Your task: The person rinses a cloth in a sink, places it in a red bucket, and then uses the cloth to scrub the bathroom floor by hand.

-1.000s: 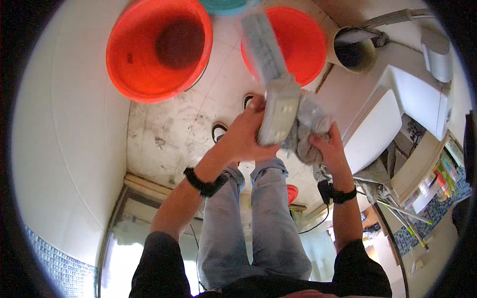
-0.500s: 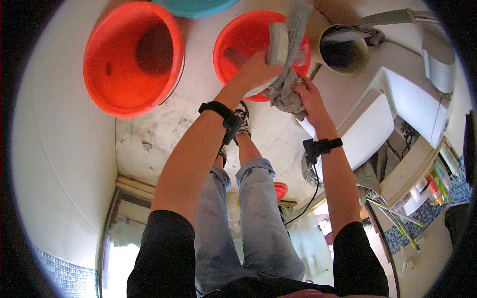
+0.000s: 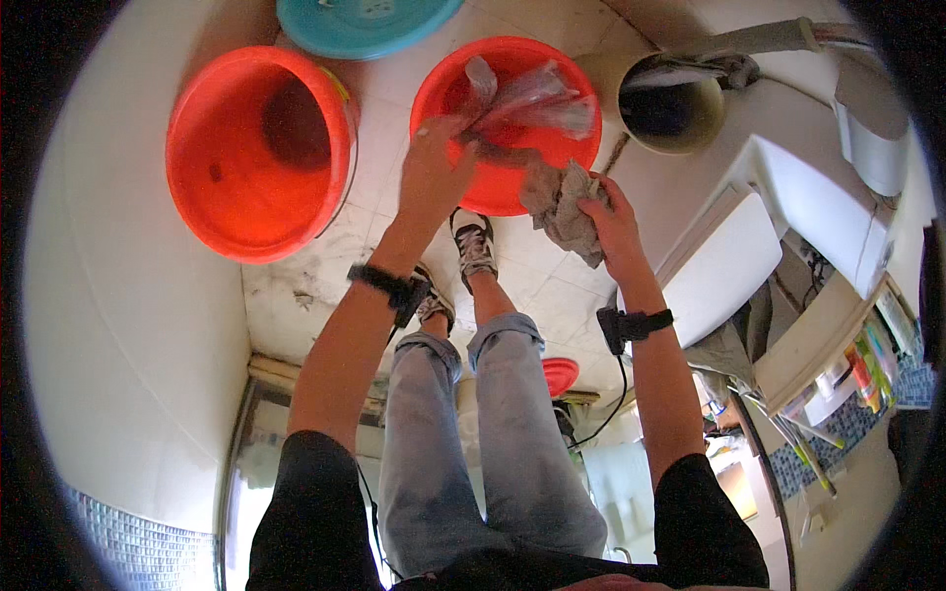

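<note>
Working from afar, I see the right hand point(image 3: 613, 225) pinch a crumpled gray cloth point(image 3: 564, 219) beside the near right rim of a red basin point(image 3: 498, 194). The left hand point(image 3: 436, 169), blurred, is at the basin's left rim; I cannot tell whether it grips anything. Translucent plastic point(image 3: 540, 98) shows against the basin's red interior.
</note>
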Demonstrator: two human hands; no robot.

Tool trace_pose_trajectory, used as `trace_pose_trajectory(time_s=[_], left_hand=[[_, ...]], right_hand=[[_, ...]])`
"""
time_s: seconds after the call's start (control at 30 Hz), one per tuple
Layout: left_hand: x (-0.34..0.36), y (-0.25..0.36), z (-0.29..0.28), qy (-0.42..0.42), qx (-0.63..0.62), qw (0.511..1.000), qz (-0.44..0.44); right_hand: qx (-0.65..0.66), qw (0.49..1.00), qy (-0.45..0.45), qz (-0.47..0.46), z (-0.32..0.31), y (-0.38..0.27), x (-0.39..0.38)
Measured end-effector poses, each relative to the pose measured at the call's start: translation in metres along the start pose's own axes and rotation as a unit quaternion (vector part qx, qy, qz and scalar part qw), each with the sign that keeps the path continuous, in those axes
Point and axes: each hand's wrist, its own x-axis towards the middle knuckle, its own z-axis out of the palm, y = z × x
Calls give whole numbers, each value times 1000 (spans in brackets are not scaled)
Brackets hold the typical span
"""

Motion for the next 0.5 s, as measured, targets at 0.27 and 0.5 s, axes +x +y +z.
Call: trace_pose_trajectory(time_s=[0.27, 0.5], left_hand=[[-144, -83, -100, 109, -187, 883, -416], [-171, -169, -152, 348, -617, 545, -449]], right_hand=[[151, 986, -49, 57, 28, -25, -14], [96, 991, -91, 36, 68, -14, -31]])
